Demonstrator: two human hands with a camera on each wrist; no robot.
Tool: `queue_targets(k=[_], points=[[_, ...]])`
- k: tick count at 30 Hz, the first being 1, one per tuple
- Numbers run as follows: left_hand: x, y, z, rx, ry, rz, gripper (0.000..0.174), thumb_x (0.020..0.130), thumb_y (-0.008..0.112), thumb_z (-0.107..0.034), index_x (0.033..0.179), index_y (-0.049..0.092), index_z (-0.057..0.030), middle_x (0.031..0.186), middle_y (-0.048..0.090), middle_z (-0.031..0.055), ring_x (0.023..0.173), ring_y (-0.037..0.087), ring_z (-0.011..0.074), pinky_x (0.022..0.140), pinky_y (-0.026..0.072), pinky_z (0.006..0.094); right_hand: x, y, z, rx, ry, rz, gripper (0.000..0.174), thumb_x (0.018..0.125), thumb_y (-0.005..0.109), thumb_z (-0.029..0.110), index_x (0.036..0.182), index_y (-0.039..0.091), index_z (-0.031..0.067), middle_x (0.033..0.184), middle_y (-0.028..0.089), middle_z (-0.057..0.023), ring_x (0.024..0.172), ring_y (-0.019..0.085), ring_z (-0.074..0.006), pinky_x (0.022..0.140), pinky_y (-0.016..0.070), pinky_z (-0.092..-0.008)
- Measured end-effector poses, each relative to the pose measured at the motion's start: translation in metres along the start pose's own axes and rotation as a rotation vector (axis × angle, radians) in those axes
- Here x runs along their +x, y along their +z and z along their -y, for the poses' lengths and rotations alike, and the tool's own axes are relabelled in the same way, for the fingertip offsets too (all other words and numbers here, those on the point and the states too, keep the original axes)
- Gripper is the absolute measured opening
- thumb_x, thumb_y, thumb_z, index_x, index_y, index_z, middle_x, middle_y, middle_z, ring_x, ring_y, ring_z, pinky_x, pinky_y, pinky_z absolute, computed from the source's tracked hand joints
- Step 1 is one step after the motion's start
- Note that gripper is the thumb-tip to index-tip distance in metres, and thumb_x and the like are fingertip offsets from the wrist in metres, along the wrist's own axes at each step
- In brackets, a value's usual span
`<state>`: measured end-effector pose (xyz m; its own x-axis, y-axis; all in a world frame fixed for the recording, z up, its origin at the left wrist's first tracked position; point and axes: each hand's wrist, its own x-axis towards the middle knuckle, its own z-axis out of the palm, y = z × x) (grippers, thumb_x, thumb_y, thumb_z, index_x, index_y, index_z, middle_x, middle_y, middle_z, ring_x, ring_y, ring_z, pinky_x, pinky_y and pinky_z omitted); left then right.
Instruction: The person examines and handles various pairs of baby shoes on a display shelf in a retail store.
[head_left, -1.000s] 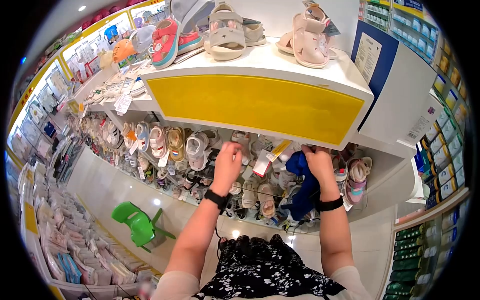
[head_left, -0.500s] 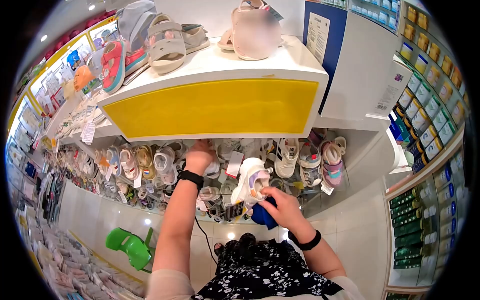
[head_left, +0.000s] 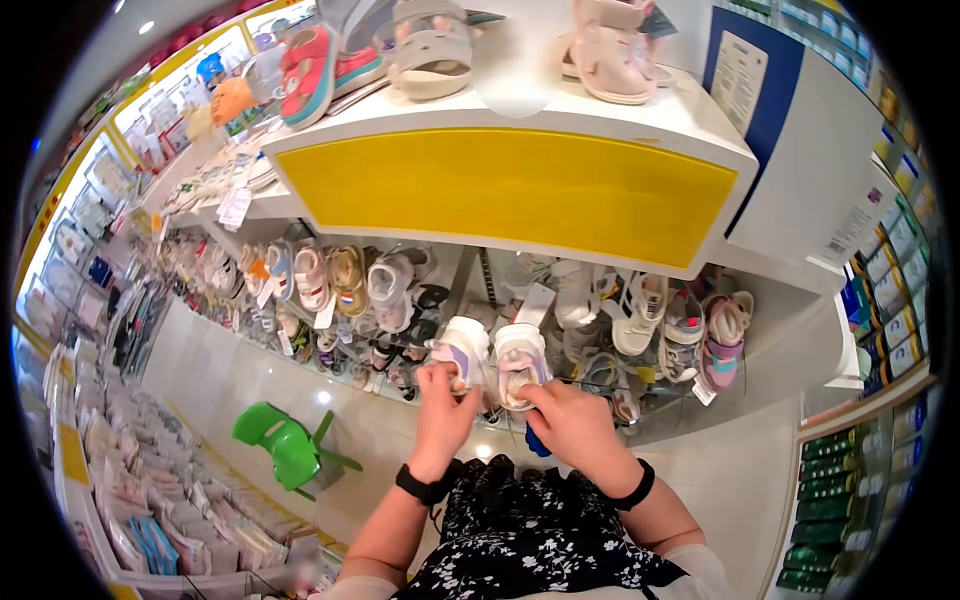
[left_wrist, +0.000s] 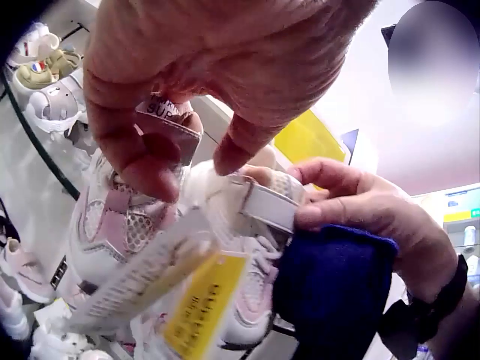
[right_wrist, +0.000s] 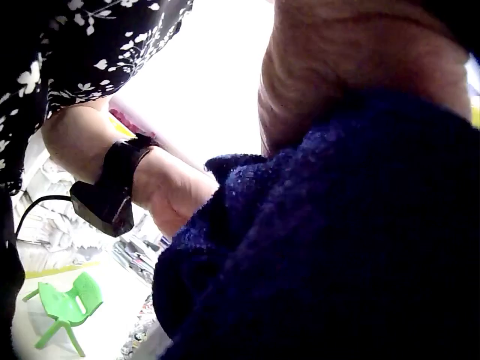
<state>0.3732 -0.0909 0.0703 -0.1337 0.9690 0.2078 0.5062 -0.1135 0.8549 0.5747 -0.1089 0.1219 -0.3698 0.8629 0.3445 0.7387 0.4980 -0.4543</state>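
My left hand (head_left: 446,412) pinches the opening of a small white sneaker (head_left: 465,348) with pink-purple patches, its toe pointing at the shelf. Beside it, a matching white sneaker (head_left: 521,352) is held at its heel by my right hand (head_left: 578,420). A dark blue cloth (left_wrist: 334,281) hangs under the right hand and fills much of the right wrist view. In the left wrist view a yellow tag (left_wrist: 206,304) and a blurred white tag (left_wrist: 139,277) dangle in front of the pair.
Rows of small shoes (head_left: 640,312) stand on glass shelves under a white counter with a yellow panel (head_left: 500,190). Display sandals (head_left: 610,70) sit on top. A green chair (head_left: 285,445) stands on the floor at left; shelves of cans (head_left: 900,345) line the right.
The right hand, first among the shelved shoes with the blue cloth, brought out one sneaker. My left hand then reached into the shelf and now holds the second sneaker alongside.
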Motion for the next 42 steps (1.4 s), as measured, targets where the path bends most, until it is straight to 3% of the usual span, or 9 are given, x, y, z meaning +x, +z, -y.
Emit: queue_targets(k=[5, 8, 15, 21, 28, 30, 33, 40, 42], points=[[-0.018, 0.003, 0.003, -0.220, -0.106, 0.036, 0.040, 0.088, 0.066, -0.023, 0.117, 0.052, 0.0017, 0.109, 0.041, 0.0139, 0.092, 0.050, 0.0226, 0.077, 0.0453, 0.0306, 0.003, 0.013, 0.021, -0.158, -0.211, -0.016, 0.023, 0.073, 0.061, 0.012, 0.096, 0.062, 0.0133, 0.075, 0.057, -0.0050, 0.069, 0.064, -0.0182, 0.050, 0.0488, -0.0298], [-0.016, 0.005, 0.021, -0.235, -0.014, 0.032, 0.040, 0.082, 0.067, -0.016, 0.115, 0.054, 0.0022, 0.112, 0.040, 0.0109, 0.097, 0.051, 0.0202, 0.080, 0.0476, 0.0322, -0.004, 0.010, 0.034, -0.176, -0.243, -0.008, 0.022, 0.075, 0.058, 0.014, 0.097, 0.060, 0.0088, 0.079, 0.057, -0.0059, 0.071, 0.063, -0.0185, 0.051, 0.0488, -0.0287], [-0.007, 0.006, 0.013, -0.759, -0.235, 0.135, 0.063, 0.068, 0.044, 0.008, 0.131, 0.048, 0.0017, 0.128, 0.041, 0.0077, 0.106, 0.051, 0.0191, 0.090, 0.0442, 0.0285, -0.012, 0.027, 0.048, -0.105, -0.221, -0.087, 0.025, 0.076, 0.061, 0.015, 0.101, 0.061, 0.0129, 0.077, 0.052, -0.0032, 0.072, 0.061, -0.0173, 0.054, 0.0486, -0.0294], [-0.004, -0.009, 0.013, -0.785, -0.267, 0.132, 0.046, 0.085, 0.046, 0.001, 0.131, 0.047, -0.0025, 0.119, 0.058, 0.0085, 0.104, 0.059, 0.0183, 0.089, 0.0476, 0.0315, -0.024, 0.031, 0.047, 0.118, -0.091, 0.034, 0.037, 0.087, 0.060, 0.017, 0.124, 0.057, 0.0207, 0.087, 0.057, -0.0028, 0.077, 0.063, -0.0214, 0.057, 0.0514, -0.0316], [0.003, -0.032, 0.056, -1.181, -0.500, 0.338, 0.041, 0.097, 0.049, -0.030, 0.129, 0.050, -0.0043, 0.126, 0.059, 0.0089, 0.116, 0.057, 0.0237, 0.098, 0.0464, 0.0398, -0.054, 0.032, 0.012, 0.531, 0.389, -0.297, 0.011, 0.090, 0.063, 0.016, 0.095, 0.067, 0.0080, 0.085, 0.065, -0.0048, 0.078, 0.063, -0.0175, 0.068, 0.0501, -0.0288], [0.001, -0.041, 0.061, -1.230, -0.546, 0.390, 0.048, 0.097, 0.047, -0.037, 0.134, 0.046, -0.0062, 0.131, 0.055, 0.0096, 0.120, 0.054, 0.0261, 0.101, 0.0448, 0.0425, -0.052, 0.022, -0.003, 0.970, 0.812, -0.425, 0.013, 0.093, 0.060, 0.018, 0.092, 0.063, 0.0060, 0.085, 0.062, -0.0029, 0.079, 0.061, -0.0133, 0.069, 0.0498, -0.0270], [0.007, -0.046, 0.066, -1.380, -0.593, 0.515, 0.057, 0.097, 0.043, -0.045, 0.141, 0.039, -0.0088, 0.139, 0.050, 0.0111, 0.125, 0.050, 0.0291, 0.105, 0.0419, 0.0454, -0.034, 0.007, 0.002, 1.456, 0.759, -0.669, 0.020, 0.100, 0.048, 0.025, 0.100, 0.054, 0.0057, 0.090, 0.060, -0.0046, 0.077, 0.060, -0.0131, 0.069, 0.0507, -0.0240], [0.013, -0.048, 0.094, -1.780, -0.570, 0.702, 0.059, 0.100, 0.033, -0.047, 0.143, 0.035, -0.0073, 0.140, 0.048, 0.0136, 0.124, 0.050, 0.0318, 0.105, 0.0411, 0.0472, 0.027, 0.019, 0.054, 1.614, 0.493, -0.498, 0.021, 0.097, 0.053, 0.019, 0.109, 0.057, 0.0029, 0.110, 0.059, -0.0078, 0.102, 0.059, -0.0177, 0.088, 0.0479, -0.0317], [0.008, -0.050, 0.097, -1.788, -0.595, 0.610, 0.058, 0.100, 0.031, -0.047, 0.142, 0.036, -0.0068, 0.138, 0.048, 0.0141, 0.123, 0.051, 0.0321, 0.105, 0.0417, 0.0474, 0.034, 0.053, 0.052, 0.681, 0.103, -0.301, 0.031, 0.089, 0.062, 0.017, 0.118, 0.058, 0.0068, 0.127, 0.052, -0.0140, 0.116, 0.052, -0.0276, 0.099, 0.0411, -0.0378]])
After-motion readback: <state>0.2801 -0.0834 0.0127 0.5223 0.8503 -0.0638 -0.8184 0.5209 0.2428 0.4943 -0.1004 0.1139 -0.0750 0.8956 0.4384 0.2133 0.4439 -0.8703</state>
